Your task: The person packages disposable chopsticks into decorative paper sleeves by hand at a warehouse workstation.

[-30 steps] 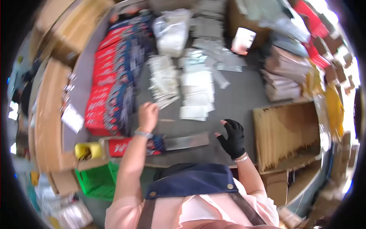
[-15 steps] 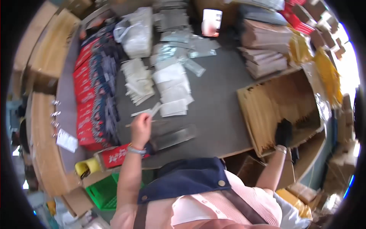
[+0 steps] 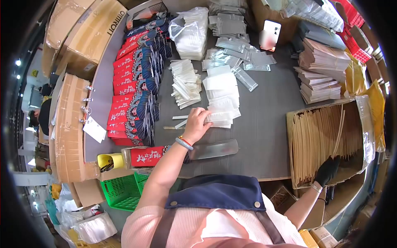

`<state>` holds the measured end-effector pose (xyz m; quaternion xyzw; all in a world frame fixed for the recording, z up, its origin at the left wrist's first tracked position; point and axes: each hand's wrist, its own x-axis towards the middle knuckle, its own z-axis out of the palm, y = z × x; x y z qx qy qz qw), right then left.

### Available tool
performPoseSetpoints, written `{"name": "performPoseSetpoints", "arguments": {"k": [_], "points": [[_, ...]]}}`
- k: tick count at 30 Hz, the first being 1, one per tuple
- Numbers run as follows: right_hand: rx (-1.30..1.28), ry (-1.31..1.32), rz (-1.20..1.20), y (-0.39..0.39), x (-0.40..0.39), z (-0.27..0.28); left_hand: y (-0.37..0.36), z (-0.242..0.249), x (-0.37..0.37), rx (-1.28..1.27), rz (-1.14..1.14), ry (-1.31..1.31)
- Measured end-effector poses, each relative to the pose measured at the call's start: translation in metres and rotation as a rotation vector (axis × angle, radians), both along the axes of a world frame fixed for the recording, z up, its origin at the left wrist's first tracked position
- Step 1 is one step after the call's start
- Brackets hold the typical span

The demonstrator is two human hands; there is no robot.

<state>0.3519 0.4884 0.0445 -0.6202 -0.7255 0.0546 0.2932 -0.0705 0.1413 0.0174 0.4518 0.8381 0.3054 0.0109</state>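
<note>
My left hand (image 3: 197, 126) is over the middle of the table, its thumb and fingers closed on the edge of a white paper slip (image 3: 221, 119) at the near end of a fanned stack. Beside its wrist lie narrow white strips (image 3: 180, 123). Just right of the forearm is a clear plastic sleeve (image 3: 215, 149), lying flat. In a black glove, my right hand (image 3: 328, 171) reaches into a cardboard box (image 3: 294, 182) at the right. Its fingers close around the lower end of a thin brown cardboard piece (image 3: 340, 130), which tilts away from the upright row.
Red and dark-blue printed packets (image 3: 130, 97) line the left side. White slips (image 3: 186, 84), clear sleeves (image 3: 231, 56) and a phone (image 3: 270, 36) lie farther back. Paper stacks (image 3: 320, 82) stand right. A green basket (image 3: 124, 192) and yellow holder (image 3: 111, 162) sit near left.
My left hand has moved from a narrow white strip to the white slip stack. My gloved right hand stays in the box, where one brown piece now leans out. The camera view has shifted.
</note>
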Motion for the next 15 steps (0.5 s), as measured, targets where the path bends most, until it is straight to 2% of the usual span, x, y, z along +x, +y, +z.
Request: {"name": "performPoseSetpoints", "arguments": {"k": [4,6,7,10,13,14,15], "points": [[0.118,-0.052,0.128,-0.021,-0.02,0.014,0.001,0.001,0.0,0.062,-0.001,0.017],[0.048,0.068,0.127,-0.03,-0.023,0.014,-0.002,0.005,0.001,0.065,-0.003,0.034],[0.013,0.128,0.127,-0.035,-0.026,0.014,-0.005,0.014,0.005,0.073,0.017,-0.143],[-0.317,0.909,0.37,-0.062,-0.043,0.021,-0.029,0.029,0.016,0.08,0.031,-0.69],[-0.482,0.985,0.411,-0.12,-0.105,0.033,-0.051,0.048,0.035,-0.1,0.012,-0.844],[-0.592,0.96,0.482,-0.135,-0.122,0.03,-0.058,0.039,0.04,-0.209,-0.065,-0.478],[-0.586,0.784,0.693,-0.146,-0.144,0.038,-0.063,0.034,0.046,-0.175,-0.051,-0.345]]}}
